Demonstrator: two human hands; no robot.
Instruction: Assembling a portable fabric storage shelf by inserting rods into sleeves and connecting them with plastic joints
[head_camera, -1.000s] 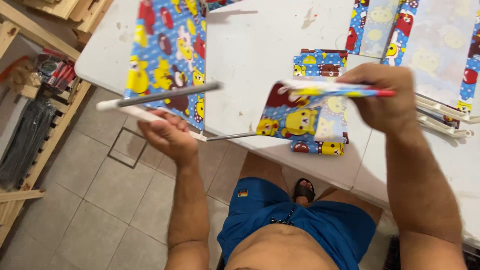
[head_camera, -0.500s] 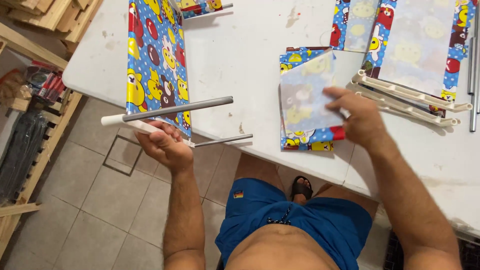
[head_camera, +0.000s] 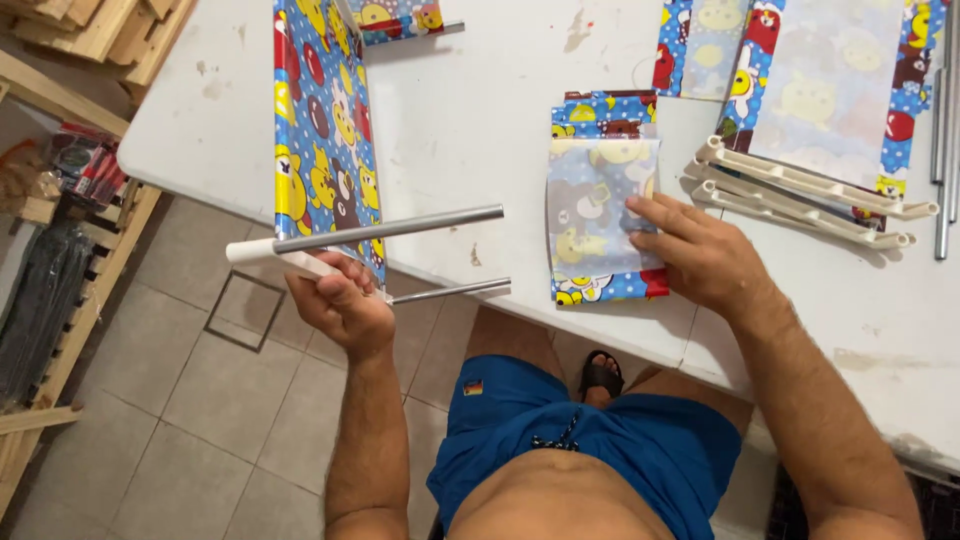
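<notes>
— Two hands were busy. What did the left hand (head_camera: 340, 300) hold?

— Its fingers were wrapped tight around a white bar with a grey metal rod (head_camera: 390, 228), down at 7 o'clock, past the tabletop (head_camera: 480, 110) edge.

— And the right hand (head_camera: 700, 255)?

— A second before, it held the folded cartoon cloth (head_camera: 600, 215) up in the air. Now the cloth lay flat on the tabletop, at 1 o'clock, with open fingers pressing on it. So the cloth had been set down.
</notes>
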